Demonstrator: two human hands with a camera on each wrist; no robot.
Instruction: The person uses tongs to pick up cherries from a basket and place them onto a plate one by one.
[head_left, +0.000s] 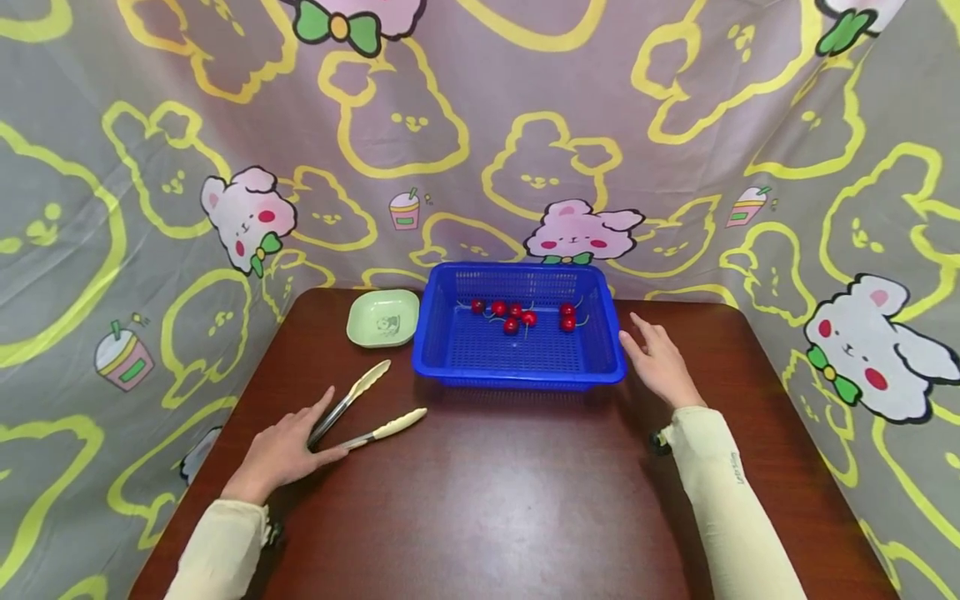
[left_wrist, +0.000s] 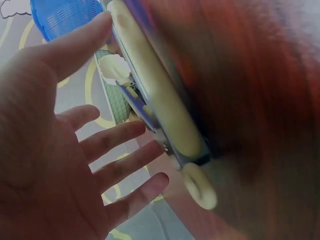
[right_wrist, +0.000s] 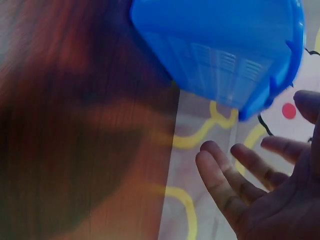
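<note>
The left hand point(head_left: 281, 450) is at a pair of tongs point(head_left: 367, 427) with cream tips, lying spread on the table. Its thumb and fingers are extended; in the left wrist view the thumb is beside the tongs' cream-coloured part point(left_wrist: 155, 85), and I cannot tell whether it touches. A blue plastic basket point(head_left: 517, 379) stands at the table's back, holding several red cherries point(head_left: 512, 325) with stems. Just right of its rim, the right hand point(head_left: 662, 365) has its fingers spread and holds nothing. In the right wrist view the basket point(right_wrist: 215, 30) is in front of the fingers.
A pale green square dish point(head_left: 360, 321) sits left of the basket, behind the tongs. Everything stands on a dark brown wooden table point(head_left: 487, 483). Printed curtains point(head_left: 480, 125) hang close behind the table and along both sides.
</note>
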